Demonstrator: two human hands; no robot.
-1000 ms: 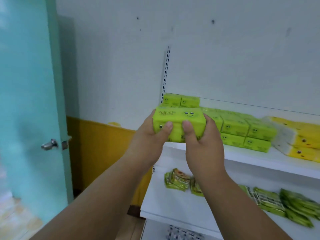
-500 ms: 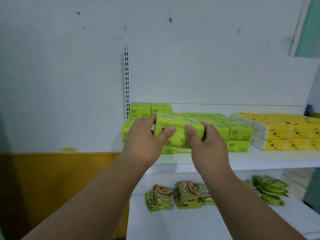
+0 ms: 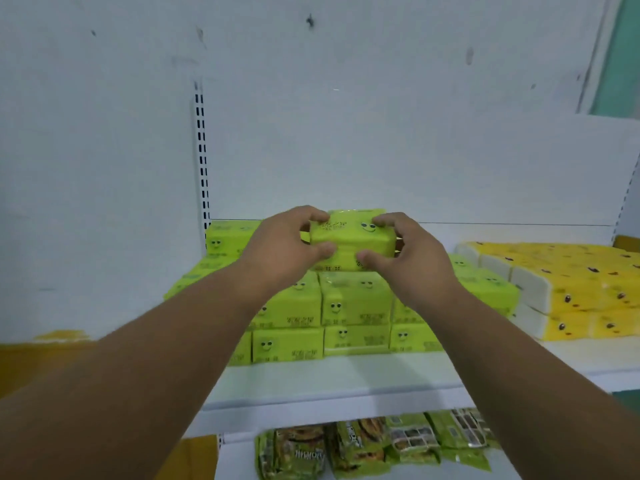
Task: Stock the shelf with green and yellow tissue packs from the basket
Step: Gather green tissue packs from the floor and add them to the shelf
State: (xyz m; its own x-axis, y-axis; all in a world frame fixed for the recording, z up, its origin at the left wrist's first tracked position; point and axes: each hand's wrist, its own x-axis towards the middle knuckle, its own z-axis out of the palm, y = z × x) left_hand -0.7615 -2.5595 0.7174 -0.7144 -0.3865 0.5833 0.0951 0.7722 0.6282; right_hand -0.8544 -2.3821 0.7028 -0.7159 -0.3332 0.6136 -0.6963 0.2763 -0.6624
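White shelf [image 3: 346,379], left hand [image 3: 284,251], right hand [image 3: 412,258], both gripping green pack [image 3: 349,237]

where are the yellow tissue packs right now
In the head view, the yellow plastic-wrapped tissue packs sit at the right on the white upper shelf, beside the stacked green packs.

Left and right ends of the green tissue pack [image 3: 351,239] covered by the left hand [image 3: 284,252] and right hand [image 3: 414,261]. Printed text on its front too blurred to read. Stacked green packs [image 3: 353,306] partly hidden behind both forearms. Yellow tissue packs [image 3: 568,289] cut off at the right edge. Snack packets [image 3: 363,445] on the lower shelf cropped by the bottom edge, labels illegible.
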